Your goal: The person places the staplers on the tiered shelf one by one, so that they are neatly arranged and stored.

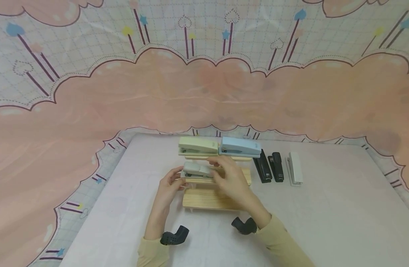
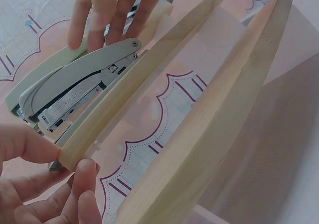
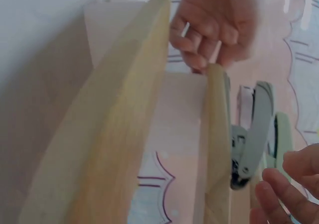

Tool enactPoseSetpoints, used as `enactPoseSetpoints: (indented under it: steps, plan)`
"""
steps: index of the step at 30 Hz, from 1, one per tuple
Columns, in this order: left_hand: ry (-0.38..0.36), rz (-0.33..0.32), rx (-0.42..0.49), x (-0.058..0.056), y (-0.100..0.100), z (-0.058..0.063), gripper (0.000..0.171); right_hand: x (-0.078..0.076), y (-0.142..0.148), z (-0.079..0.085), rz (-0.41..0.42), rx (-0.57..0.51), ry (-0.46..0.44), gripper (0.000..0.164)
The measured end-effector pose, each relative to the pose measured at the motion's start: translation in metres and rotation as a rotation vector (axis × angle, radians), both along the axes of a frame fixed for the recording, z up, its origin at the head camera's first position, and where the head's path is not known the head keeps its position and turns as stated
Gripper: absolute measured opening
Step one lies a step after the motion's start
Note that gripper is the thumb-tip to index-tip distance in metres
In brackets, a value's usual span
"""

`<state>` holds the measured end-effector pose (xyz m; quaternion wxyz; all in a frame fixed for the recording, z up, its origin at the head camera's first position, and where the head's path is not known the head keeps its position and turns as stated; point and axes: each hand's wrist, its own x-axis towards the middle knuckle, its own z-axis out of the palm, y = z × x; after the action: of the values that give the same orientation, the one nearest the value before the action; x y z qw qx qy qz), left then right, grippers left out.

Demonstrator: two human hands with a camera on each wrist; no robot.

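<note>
A pale grey-green stapler (image 1: 198, 169) lies on the middle tier of a wooden stepped rack (image 1: 208, 198), its nose toward the left end. At that end my left hand (image 1: 170, 182) has bent fingers round the shelf's corner; in the left wrist view a fingertip touches the board's end (image 2: 71, 154) close below the stapler's nose. By the stapler's hinged rear, my right hand (image 1: 232, 181) has parted, slightly bent fingers, apart from the stapler in the right wrist view. A light green stapler (image 1: 198, 145) and a light blue stapler (image 1: 240, 146) sit end to end on the top tier.
Right of the rack stand two black staplers (image 1: 264, 168) (image 1: 276, 167) and a white stapler (image 1: 295, 168) on the white tabletop (image 1: 338, 207). A black wrist device (image 1: 175, 236) is on each forearm. A patterned cloth (image 1: 204, 96) hangs behind the table.
</note>
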<state>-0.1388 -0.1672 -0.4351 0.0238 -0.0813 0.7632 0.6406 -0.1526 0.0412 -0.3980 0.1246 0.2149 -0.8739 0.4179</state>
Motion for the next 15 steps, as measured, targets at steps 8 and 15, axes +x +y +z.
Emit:
enactPoseSetpoints:
  steps: [8,15]
  plan:
    - [0.001,0.004,-0.003,-0.001,0.0,0.0,0.045,0.008,0.016,0.007,-0.051,-0.035,0.028,0.036]
    - [0.012,0.002,-0.013,0.0,0.001,-0.001,0.045,0.014,0.032,0.005,-0.097,-0.106,0.079,0.036]
